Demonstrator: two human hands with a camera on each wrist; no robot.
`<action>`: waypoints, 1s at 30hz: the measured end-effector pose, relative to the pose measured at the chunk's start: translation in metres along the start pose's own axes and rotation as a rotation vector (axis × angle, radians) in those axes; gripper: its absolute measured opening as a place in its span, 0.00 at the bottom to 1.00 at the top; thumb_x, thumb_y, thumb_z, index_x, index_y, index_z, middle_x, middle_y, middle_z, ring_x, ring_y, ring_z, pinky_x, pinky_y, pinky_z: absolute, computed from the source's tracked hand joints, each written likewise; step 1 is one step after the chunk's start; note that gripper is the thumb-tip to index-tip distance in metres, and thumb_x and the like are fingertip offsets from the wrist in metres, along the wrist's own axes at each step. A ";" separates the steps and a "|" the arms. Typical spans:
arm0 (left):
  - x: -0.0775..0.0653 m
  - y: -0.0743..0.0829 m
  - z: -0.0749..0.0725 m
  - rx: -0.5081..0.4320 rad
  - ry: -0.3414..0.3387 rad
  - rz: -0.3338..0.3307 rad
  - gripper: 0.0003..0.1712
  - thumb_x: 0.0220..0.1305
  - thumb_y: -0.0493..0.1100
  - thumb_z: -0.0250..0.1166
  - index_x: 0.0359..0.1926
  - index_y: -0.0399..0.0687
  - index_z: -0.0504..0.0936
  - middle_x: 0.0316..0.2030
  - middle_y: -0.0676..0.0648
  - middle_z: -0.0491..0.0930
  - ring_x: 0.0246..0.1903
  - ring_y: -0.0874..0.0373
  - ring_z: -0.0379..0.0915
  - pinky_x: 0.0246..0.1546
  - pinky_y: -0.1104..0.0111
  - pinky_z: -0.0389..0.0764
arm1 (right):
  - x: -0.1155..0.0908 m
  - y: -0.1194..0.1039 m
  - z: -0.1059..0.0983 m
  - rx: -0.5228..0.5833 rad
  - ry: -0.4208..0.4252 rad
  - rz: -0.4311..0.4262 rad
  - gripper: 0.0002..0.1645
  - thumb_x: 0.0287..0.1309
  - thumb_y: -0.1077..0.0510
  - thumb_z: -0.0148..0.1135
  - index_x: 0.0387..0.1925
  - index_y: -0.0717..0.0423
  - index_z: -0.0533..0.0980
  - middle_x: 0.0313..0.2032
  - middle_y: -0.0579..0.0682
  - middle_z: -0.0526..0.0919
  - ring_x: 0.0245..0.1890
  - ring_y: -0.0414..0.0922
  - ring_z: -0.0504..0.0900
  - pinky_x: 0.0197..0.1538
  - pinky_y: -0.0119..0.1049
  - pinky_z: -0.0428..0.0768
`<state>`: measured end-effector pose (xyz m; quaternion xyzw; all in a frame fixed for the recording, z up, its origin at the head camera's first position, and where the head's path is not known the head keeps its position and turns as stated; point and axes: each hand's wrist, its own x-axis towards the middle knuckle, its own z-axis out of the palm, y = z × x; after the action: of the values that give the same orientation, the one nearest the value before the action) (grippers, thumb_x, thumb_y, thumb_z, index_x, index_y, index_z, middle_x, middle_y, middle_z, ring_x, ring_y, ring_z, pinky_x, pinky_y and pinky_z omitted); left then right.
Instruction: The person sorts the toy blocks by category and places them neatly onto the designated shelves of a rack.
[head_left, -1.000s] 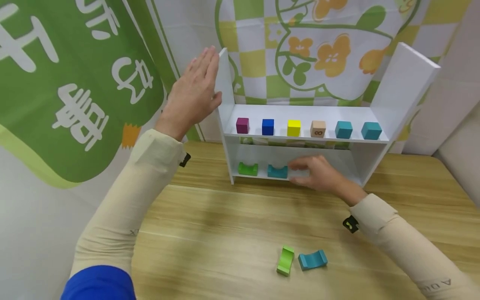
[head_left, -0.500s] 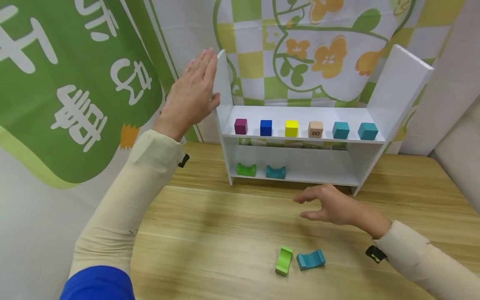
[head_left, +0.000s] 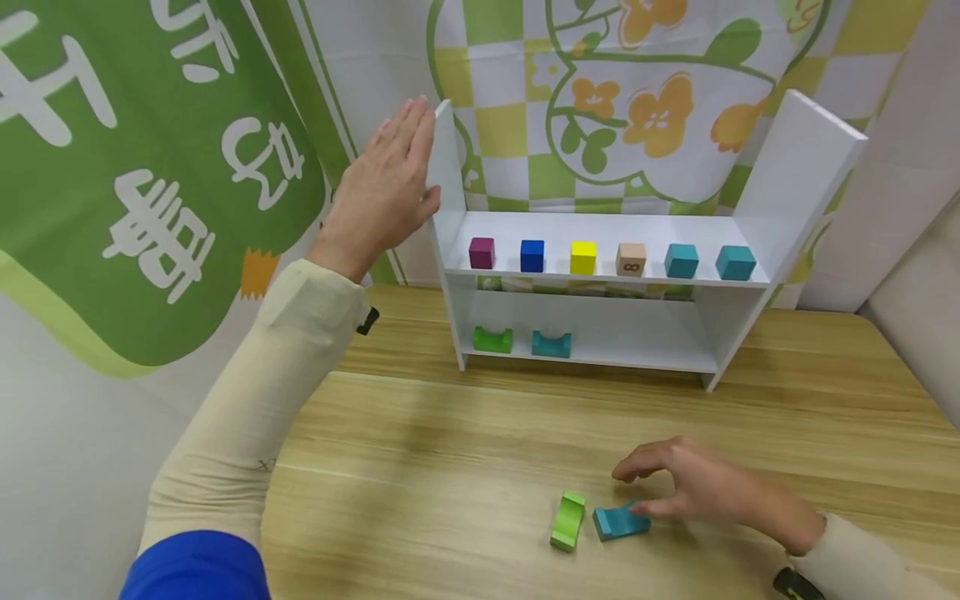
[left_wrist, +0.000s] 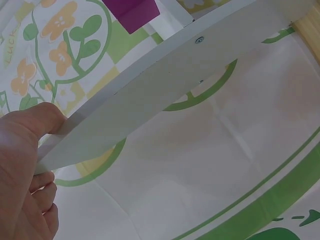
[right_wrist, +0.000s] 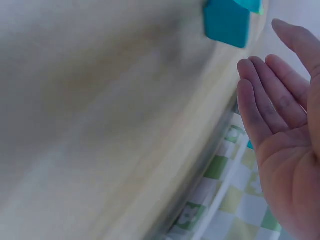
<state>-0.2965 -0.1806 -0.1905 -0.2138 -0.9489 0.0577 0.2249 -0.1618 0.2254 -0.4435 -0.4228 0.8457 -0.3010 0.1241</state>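
Observation:
My left hand (head_left: 386,187) is at the left side panel of a small white shelf (head_left: 600,223). In the left wrist view, the side panel (left_wrist: 145,85) passes between the thumb and the bent fingers of that hand. Over the table, my right hand (head_left: 693,483) hovers with thumb and fingers spread apart. Its thumb overlaps a teal notched block (head_left: 618,522) in the head view, and nothing is in its grasp. The right wrist view shows the teal block (right_wrist: 227,24) beyond the fingertips. Left of it lies a light green notched block (head_left: 567,521).
On the upper board stand purple (head_left: 482,253), blue (head_left: 532,256), yellow (head_left: 582,257), wooden (head_left: 631,259) and two teal cubes (head_left: 682,261). The lower board carries a green notched block (head_left: 492,340) and a teal one (head_left: 551,344). Printed cloth (head_left: 510,125) hangs behind.
My right hand has moved from beside the teal block on the lower board, toward me and right, down to the loose teal block. The left hand stays at the side panel.

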 end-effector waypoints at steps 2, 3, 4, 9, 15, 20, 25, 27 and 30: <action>0.000 0.000 0.000 -0.001 0.001 0.000 0.47 0.80 0.47 0.55 0.84 0.33 0.38 0.85 0.37 0.36 0.86 0.43 0.34 0.87 0.55 0.37 | -0.007 0.002 0.006 0.013 0.002 -0.003 0.21 0.65 0.45 0.74 0.54 0.50 0.86 0.50 0.44 0.91 0.49 0.38 0.90 0.49 0.37 0.92; 0.000 0.000 0.000 -0.002 0.000 -0.001 0.47 0.80 0.47 0.55 0.84 0.33 0.38 0.85 0.37 0.36 0.86 0.44 0.34 0.87 0.55 0.37 | -0.010 0.003 0.010 0.013 0.007 -0.003 0.21 0.65 0.44 0.73 0.54 0.49 0.86 0.49 0.42 0.91 0.50 0.37 0.89 0.49 0.36 0.92; 0.000 0.000 0.000 -0.001 -0.002 -0.001 0.47 0.80 0.47 0.54 0.84 0.33 0.38 0.85 0.37 0.36 0.86 0.44 0.34 0.87 0.56 0.37 | -0.012 0.005 0.013 0.010 0.015 -0.007 0.21 0.65 0.44 0.74 0.53 0.49 0.86 0.49 0.41 0.91 0.50 0.36 0.89 0.50 0.35 0.91; 0.000 0.000 0.000 0.006 0.000 0.001 0.48 0.80 0.47 0.55 0.84 0.33 0.38 0.85 0.37 0.36 0.86 0.43 0.34 0.87 0.55 0.38 | -0.021 0.011 0.026 -0.049 0.088 -0.042 0.19 0.63 0.44 0.75 0.52 0.45 0.86 0.49 0.39 0.91 0.51 0.35 0.88 0.52 0.33 0.90; 0.001 0.000 0.000 -0.002 0.004 0.002 0.47 0.80 0.47 0.55 0.84 0.33 0.38 0.85 0.37 0.37 0.86 0.43 0.34 0.87 0.55 0.38 | -0.025 0.017 0.032 -0.016 0.150 -0.032 0.17 0.63 0.45 0.76 0.51 0.43 0.86 0.49 0.40 0.91 0.50 0.33 0.88 0.51 0.33 0.90; 0.000 0.000 0.000 -0.012 -0.003 -0.002 0.48 0.80 0.47 0.55 0.84 0.34 0.37 0.85 0.37 0.36 0.86 0.43 0.34 0.87 0.55 0.38 | -0.024 0.023 0.026 0.074 0.169 0.060 0.18 0.62 0.45 0.76 0.51 0.46 0.87 0.49 0.44 0.92 0.50 0.31 0.86 0.51 0.33 0.91; 0.000 0.000 -0.001 -0.018 0.004 0.000 0.48 0.80 0.47 0.55 0.84 0.33 0.38 0.85 0.37 0.36 0.86 0.43 0.34 0.87 0.55 0.38 | -0.016 0.029 0.016 0.050 0.234 0.108 0.19 0.62 0.47 0.76 0.51 0.49 0.87 0.49 0.45 0.92 0.48 0.30 0.86 0.51 0.37 0.91; -0.001 0.000 -0.001 -0.020 0.004 -0.001 0.48 0.80 0.47 0.55 0.84 0.34 0.38 0.85 0.37 0.36 0.86 0.43 0.34 0.87 0.55 0.37 | -0.012 0.032 0.011 0.023 0.262 0.122 0.19 0.62 0.47 0.76 0.51 0.50 0.87 0.50 0.44 0.92 0.47 0.31 0.87 0.51 0.39 0.92; 0.000 0.000 -0.001 -0.021 -0.001 -0.003 0.48 0.80 0.47 0.55 0.84 0.34 0.37 0.86 0.38 0.36 0.86 0.44 0.33 0.87 0.55 0.37 | -0.004 0.037 0.003 -0.015 0.317 0.135 0.20 0.61 0.48 0.77 0.52 0.51 0.87 0.50 0.44 0.92 0.47 0.35 0.89 0.51 0.43 0.92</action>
<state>-0.2958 -0.1807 -0.1902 -0.2145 -0.9499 0.0473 0.2223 -0.1813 0.2444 -0.4691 -0.3130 0.8835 -0.3486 0.0058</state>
